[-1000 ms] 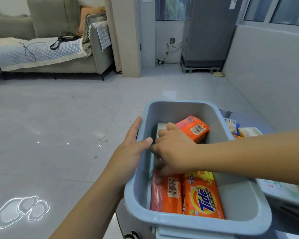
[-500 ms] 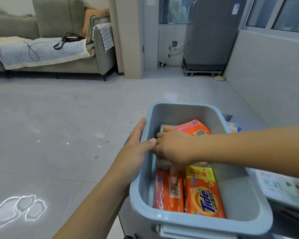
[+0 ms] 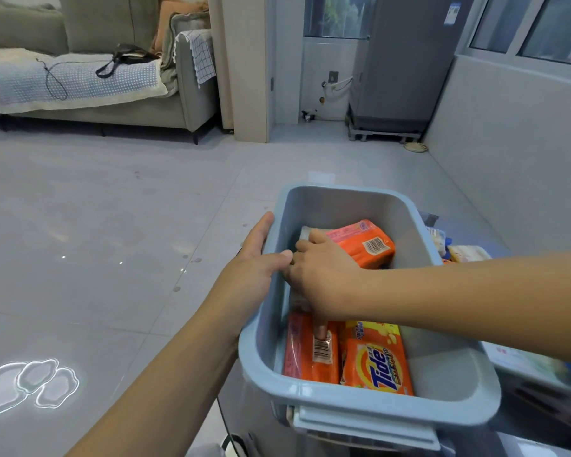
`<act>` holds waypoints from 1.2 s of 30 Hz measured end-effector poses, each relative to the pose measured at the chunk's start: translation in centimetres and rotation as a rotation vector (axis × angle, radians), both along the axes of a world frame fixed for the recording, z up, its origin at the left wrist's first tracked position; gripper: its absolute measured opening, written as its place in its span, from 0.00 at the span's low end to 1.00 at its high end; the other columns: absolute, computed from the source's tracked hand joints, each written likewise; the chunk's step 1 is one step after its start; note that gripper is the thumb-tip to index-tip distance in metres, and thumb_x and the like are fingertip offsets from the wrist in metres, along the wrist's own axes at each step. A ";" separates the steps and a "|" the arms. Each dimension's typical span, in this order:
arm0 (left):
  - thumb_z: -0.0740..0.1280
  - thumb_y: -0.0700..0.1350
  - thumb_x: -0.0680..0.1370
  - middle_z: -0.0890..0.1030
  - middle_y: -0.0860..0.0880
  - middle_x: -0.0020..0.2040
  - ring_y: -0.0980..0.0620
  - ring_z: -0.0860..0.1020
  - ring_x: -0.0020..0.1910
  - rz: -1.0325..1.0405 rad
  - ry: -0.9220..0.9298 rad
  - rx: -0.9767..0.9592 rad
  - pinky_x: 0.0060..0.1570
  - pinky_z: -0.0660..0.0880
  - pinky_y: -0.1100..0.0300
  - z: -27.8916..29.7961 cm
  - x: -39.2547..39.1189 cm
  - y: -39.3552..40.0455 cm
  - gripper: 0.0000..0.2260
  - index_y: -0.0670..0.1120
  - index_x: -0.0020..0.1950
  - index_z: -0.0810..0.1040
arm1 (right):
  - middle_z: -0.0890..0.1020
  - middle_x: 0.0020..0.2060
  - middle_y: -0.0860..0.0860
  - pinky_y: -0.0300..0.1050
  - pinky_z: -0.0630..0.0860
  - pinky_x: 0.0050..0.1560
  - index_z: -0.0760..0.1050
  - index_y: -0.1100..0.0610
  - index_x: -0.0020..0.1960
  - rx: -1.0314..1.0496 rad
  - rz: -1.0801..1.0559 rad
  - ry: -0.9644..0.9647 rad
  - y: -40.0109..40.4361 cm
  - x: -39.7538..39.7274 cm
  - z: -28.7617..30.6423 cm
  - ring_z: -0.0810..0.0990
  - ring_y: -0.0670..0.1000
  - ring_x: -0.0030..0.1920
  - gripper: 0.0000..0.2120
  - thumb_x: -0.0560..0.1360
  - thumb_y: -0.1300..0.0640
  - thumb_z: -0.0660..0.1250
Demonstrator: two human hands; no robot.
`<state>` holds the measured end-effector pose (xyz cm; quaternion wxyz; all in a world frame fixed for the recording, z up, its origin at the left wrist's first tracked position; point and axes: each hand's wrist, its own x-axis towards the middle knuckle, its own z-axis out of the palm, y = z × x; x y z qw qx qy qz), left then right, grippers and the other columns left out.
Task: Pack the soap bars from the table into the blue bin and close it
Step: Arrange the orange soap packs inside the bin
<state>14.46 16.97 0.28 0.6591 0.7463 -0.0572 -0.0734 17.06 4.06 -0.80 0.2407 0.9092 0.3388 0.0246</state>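
The blue bin (image 3: 353, 409) stands open at the table's left edge. My left hand (image 3: 251, 268) grips its left rim, thumb inside and fingers outside. My right hand (image 3: 323, 278) reaches in from the right and holds a pale soap bar (image 3: 300, 301) against the left wall, mostly hidden beneath it. Its thumb touches an orange bar with a barcode (image 3: 305, 354). A Tide bar (image 3: 376, 361) lies beside that one. Another orange bar (image 3: 363, 242) leans tilted at the bin's far end.
More wrapped soap packs (image 3: 468, 253) lie on the table (image 3: 541, 410) right of the bin, partly hidden by my right forearm. A pale pack (image 3: 524, 361) sits nearer. A latch (image 3: 363, 427) juts from the bin's front. Tiled floor spreads left, with a sofa (image 3: 185, 94) far back.
My right hand has sunk a little lower along the bin's left wall, and its thumb now reaches onto the barcode bar. My left hand stays on the rim.
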 end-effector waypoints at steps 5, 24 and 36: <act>0.60 0.40 0.79 0.63 0.59 0.63 0.65 0.60 0.61 -0.008 -0.028 0.043 0.39 0.64 0.82 0.3 -0.4 0.1 0.26 0.55 0.75 0.56 | 0.77 0.54 0.53 0.48 0.62 0.54 0.73 0.57 0.58 0.076 0.101 0.116 -1.2 0.0 1.0 0.70 0.53 0.54 0.27 0.66 0.39 0.68; 0.60 0.46 0.79 0.62 0.58 0.73 0.64 0.62 0.59 0.014 -0.010 0.086 0.37 0.67 0.81 0.2 -0.7 0.3 0.25 0.60 0.73 0.57 | 0.77 0.58 0.52 0.54 0.75 0.57 0.70 0.53 0.64 0.190 -0.556 0.518 -6.3 5.1 6.1 0.76 0.55 0.55 0.34 0.67 0.32 0.63; 0.61 0.41 0.78 0.64 0.60 0.63 0.64 0.62 0.60 0.008 -0.018 0.008 0.36 0.66 0.84 -0.2 0.0 0.2 0.26 0.56 0.73 0.59 | 0.68 0.57 0.49 0.41 0.67 0.54 0.71 0.42 0.58 0.584 -0.284 0.512 -4.9 1.5 4.0 0.66 0.48 0.58 0.32 0.57 0.36 0.75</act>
